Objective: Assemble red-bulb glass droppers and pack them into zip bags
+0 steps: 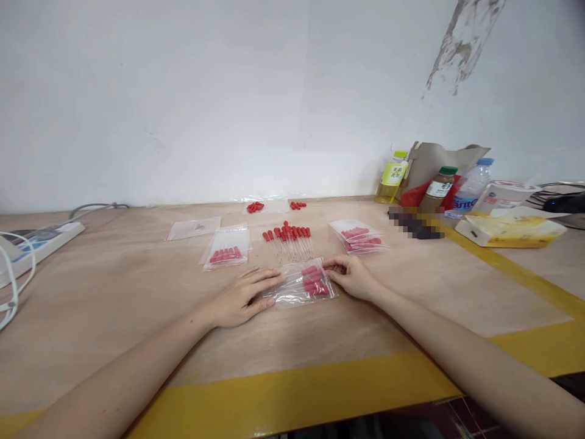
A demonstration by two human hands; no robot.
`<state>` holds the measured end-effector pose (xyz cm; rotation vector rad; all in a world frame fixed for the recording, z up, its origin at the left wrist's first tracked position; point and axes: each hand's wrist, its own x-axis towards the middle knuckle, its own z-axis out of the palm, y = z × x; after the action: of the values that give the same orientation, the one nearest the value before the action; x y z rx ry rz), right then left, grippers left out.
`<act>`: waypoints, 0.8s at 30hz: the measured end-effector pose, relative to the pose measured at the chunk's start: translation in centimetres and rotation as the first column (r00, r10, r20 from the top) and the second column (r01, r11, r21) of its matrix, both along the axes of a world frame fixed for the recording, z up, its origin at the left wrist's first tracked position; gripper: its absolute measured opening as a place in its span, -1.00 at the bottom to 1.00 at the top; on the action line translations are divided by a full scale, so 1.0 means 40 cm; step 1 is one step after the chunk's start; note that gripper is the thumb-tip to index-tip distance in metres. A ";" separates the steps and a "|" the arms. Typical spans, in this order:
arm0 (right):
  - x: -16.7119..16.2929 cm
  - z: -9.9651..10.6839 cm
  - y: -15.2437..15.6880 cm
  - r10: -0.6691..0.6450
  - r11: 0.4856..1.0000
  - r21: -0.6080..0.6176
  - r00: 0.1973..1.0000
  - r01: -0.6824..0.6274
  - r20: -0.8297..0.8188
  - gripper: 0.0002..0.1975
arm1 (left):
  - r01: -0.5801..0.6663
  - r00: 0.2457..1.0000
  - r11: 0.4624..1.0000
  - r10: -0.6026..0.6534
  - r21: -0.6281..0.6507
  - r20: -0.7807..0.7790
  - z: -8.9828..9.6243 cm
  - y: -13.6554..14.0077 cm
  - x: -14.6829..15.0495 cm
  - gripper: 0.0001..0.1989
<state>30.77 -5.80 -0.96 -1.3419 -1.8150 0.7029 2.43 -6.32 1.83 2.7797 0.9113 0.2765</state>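
Observation:
A clear plastic bag (292,299) lies flat on the table between my hands, with several red-bulbed droppers (314,281) inside, their bulbs toward the right. My left hand (242,296) rests with fingers stretched out on the bag's left end. At the right edge of the bag, my right hand (351,275) pinches its border between thumb and fingers. Just beyond lies a loose pile of glass droppers (287,235) with red bulbs. Filled bags (226,251) are stacked to the left, and more filled bags (359,236) sit to the right.
Flat empty-looking bags (194,228) lie back left, near a power strip (41,247). Loose red bulbs (255,207) rest on plastic by the wall. A tea bottle (392,177), a coffee bottle (439,190) and a tissue pack (509,231) stand at right. Yellow tape (292,390) runs along the front edge.

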 end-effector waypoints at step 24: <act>0.001 0.058 -0.030 0.173 0.870 -0.389 0.927 -0.303 -0.334 -0.71 | -0.003 0.998 0.999 0.001 0.043 0.061 0.002 -0.001 0.016 -0.53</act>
<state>30.81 -6.98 1.37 -1.2065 -1.6553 1.4352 3.06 -6.36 1.93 2.7933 0.9041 0.3831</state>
